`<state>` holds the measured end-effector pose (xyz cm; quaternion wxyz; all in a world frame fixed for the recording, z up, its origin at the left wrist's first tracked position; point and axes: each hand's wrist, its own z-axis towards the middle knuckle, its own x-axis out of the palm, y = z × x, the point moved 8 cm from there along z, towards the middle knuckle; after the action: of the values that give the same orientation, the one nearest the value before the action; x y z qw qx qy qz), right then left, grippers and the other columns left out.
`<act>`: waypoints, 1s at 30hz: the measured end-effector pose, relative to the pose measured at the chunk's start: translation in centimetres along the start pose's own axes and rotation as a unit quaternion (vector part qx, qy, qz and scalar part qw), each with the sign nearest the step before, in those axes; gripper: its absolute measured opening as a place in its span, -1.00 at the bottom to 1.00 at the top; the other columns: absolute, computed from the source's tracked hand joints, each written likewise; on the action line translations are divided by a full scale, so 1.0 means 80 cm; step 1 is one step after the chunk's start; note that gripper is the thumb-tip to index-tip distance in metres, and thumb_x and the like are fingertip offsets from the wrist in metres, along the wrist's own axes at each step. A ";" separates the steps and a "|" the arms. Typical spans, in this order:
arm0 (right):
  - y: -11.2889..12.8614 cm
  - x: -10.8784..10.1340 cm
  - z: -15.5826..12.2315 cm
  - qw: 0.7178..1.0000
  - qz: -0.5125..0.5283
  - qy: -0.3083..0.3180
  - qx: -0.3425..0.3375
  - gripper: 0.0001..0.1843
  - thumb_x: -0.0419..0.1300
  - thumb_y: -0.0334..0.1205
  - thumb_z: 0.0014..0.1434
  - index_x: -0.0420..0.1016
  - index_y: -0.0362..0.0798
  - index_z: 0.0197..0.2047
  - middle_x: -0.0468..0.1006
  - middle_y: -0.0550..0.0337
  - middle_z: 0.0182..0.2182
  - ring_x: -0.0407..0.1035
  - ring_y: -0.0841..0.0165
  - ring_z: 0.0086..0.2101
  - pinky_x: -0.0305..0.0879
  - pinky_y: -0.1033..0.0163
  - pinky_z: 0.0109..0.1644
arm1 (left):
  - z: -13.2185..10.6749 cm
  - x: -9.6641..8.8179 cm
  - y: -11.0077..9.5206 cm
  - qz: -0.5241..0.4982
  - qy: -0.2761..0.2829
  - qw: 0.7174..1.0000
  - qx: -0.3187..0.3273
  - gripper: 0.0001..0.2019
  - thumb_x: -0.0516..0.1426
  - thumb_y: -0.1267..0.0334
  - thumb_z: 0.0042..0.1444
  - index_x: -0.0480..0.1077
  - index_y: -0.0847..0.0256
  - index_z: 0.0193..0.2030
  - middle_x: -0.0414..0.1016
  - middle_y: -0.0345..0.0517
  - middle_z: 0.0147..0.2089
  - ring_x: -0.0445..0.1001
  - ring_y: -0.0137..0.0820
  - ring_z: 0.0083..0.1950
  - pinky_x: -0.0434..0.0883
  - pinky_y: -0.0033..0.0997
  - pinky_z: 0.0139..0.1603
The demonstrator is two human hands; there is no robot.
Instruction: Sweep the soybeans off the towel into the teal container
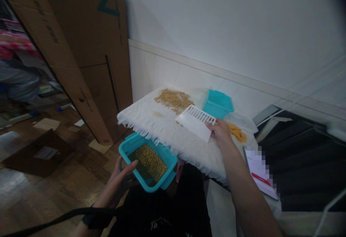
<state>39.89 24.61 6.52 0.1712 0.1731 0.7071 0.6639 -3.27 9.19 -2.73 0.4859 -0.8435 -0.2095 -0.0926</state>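
My left hand (122, 176) grips the near left side of a turquoise plastic basket (148, 188), thumb over the rim. Yellow beans (151, 160), with some darker greenish grains, lie inside it. The basket is held just below the table's fringed front edge. Over the white cloth, my right hand (219, 133) is closed on the right end of a flat white plastic scraper (195, 123) with a row of slots. A few beans touch or lie close to its left edge. Beyond it, a spread of loose beans (174, 99) covers the cloth, near a small pale patch of fine grains (156, 114).
A second turquoise basket (218, 103) stands at the back of the table, with a yellow cloth (237, 132) to the right of my hand. A phone or tablet (261, 174) lies at the right edge. Tall cardboard boxes (94, 49) stand left, and a white wall rises behind.
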 end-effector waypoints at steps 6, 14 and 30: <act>-0.004 0.006 -0.001 1.000 0.009 0.011 -0.002 -0.39 0.54 -0.26 -0.29 0.54 0.06 -0.10 0.68 0.28 -0.35 0.57 0.25 -0.34 0.57 0.19 -0.35 | 0.000 0.000 0.002 0.005 -0.002 1.000 -0.002 -0.07 0.53 0.08 0.02 0.18 -0.10 0.46 0.64 0.12 0.23 0.79 0.00 -0.04 0.71 0.18 0.06; 0.001 0.023 -0.013 0.999 0.005 0.050 0.002 -0.28 0.54 -0.23 -0.31 0.54 0.09 0.01 0.64 0.34 -0.39 0.55 0.27 -0.37 0.56 0.19 -0.34 | -0.002 0.001 0.003 0.009 -0.002 1.000 -0.003 -0.06 0.52 0.06 0.05 0.16 -0.10 0.49 0.58 0.18 0.34 0.79 0.01 -0.01 0.70 0.20 0.09; -0.004 0.030 -0.020 0.996 -0.013 0.088 0.031 -0.33 0.56 -0.27 -0.27 0.54 0.08 -0.02 0.70 0.25 -0.35 0.59 0.22 -0.35 0.58 0.17 -0.35 | 0.004 0.002 0.011 -0.007 -0.011 1.000 0.002 0.00 0.53 0.08 0.03 0.13 -0.11 0.52 0.58 0.25 0.31 0.80 0.03 -0.05 0.69 0.24 0.06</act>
<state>37.02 24.31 6.23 0.1116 0.1105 0.7420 0.6517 -2.73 9.10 -3.50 0.4842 -0.8423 -0.2205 -0.0863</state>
